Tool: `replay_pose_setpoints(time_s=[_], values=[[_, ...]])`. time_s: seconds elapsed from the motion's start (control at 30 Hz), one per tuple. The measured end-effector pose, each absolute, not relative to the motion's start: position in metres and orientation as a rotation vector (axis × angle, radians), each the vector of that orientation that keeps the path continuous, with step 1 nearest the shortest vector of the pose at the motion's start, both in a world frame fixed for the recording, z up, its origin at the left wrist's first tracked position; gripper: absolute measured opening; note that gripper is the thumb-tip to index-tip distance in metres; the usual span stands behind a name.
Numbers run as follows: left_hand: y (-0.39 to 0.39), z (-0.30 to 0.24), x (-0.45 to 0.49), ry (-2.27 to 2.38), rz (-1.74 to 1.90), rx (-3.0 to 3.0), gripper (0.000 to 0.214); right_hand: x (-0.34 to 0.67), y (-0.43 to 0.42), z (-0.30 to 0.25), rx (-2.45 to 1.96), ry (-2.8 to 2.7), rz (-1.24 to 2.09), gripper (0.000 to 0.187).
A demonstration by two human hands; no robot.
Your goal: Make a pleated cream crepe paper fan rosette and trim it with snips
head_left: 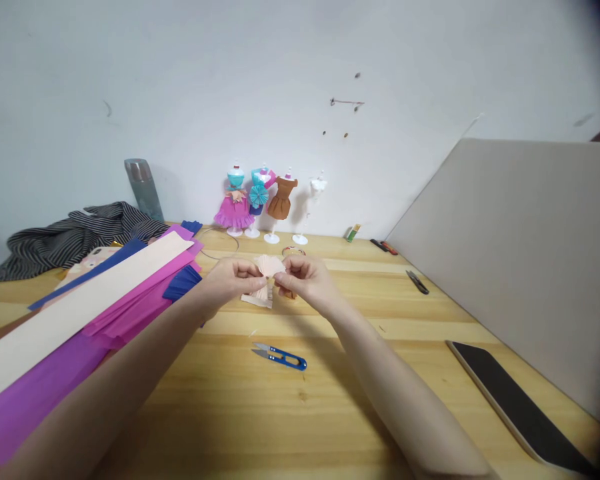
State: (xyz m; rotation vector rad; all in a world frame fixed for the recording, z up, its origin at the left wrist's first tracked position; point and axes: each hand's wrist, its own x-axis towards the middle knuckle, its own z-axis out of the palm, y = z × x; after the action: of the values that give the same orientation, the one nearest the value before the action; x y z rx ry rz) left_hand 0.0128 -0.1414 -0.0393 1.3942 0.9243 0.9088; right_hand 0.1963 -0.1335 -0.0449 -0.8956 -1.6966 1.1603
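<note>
Between my two hands, a small fan of pleated cream crepe paper (pixel 269 266) is held just above the table. My left hand (pixel 237 279) pinches its left side, thumb against fingers. On the other side my right hand (pixel 303 277) closes its thumb and fingertips on the paper's right edge. Below the hands lies another cream crepe paper piece (pixel 258 297), partly covered by them. A roll of tape (pixel 293 251) shows behind my right hand. Blue thread snips (pixel 280 356) lie nearer to me on the wood.
Crepe paper strips (pixel 85 303) in cream, pink, purple and blue are piled at left, near a striped cloth (pixel 87 233) and a bottle (pixel 144 188). Mini dress forms (pixel 281 200) stand by the wall. At right are a phone (pixel 515 400), a cutter (pixel 418 282) and a white panel (pixel 520 253).
</note>
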Motion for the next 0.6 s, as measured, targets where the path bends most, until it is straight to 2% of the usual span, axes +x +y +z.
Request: replay_pose_setpoints(time_s=[0.3, 0.6], values=[[-0.139, -0.047, 0.017, 0.938, 1.020, 1.200, 0.039, 0.184, -0.136, -0.048, -0.938, -1.675, 1.195, 0.031], [-0.141, -0.037, 0.009, 0.922, 0.927, 1.319, 0.022, 0.193, -0.132, -0.048, -0.977, -1.534, 1.263, 0.020]])
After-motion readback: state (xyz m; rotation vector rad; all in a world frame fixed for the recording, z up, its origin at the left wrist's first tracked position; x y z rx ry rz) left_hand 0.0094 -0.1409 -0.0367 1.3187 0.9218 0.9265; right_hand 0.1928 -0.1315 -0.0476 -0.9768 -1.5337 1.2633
